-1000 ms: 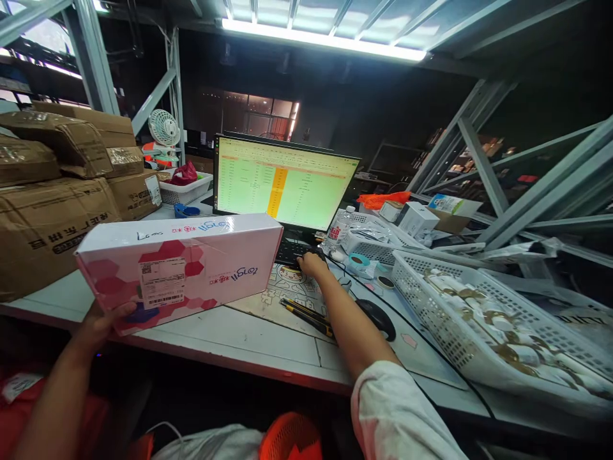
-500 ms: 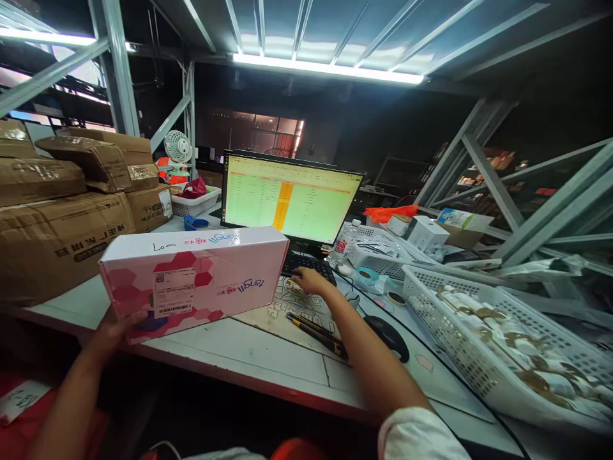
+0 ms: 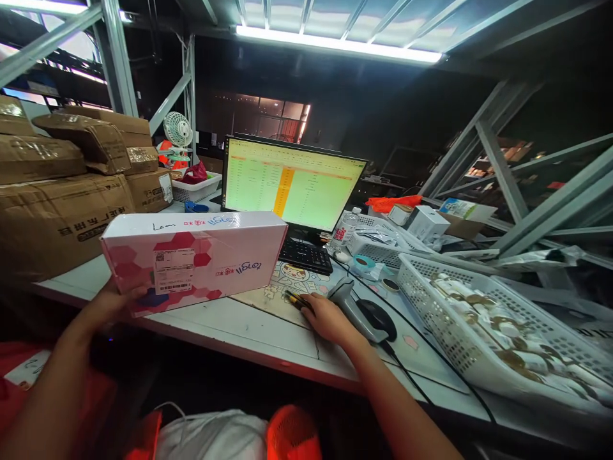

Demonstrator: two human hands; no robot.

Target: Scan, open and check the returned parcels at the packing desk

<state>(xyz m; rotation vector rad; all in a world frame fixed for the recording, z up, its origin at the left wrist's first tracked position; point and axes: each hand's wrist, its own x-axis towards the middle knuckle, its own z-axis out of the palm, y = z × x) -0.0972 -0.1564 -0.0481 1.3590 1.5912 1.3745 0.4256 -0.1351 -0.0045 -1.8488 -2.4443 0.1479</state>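
A pink-and-white cardboard box with printed lettering stands on the desk at the left, its side panel facing me. A white barcode label is stuck on that panel. My left hand grips the box's lower left end, thumb on the front; the other fingers are hidden behind it. My right hand is low on the desk mat, its fingers closed over some black-and-yellow pens, whose tips poke out to the left. Just right of this hand lies a grey barcode scanner.
A monitor showing a spreadsheet stands behind a black keyboard. Right of the scanner is a black mouse pad. A white basket full of small packets fills the right side. Brown cartons are piled at left.
My right hand has left the keyboard and come back toward me onto the pens. The scanner, formerly behind my forearm, now shows. My left hand still holds the box.
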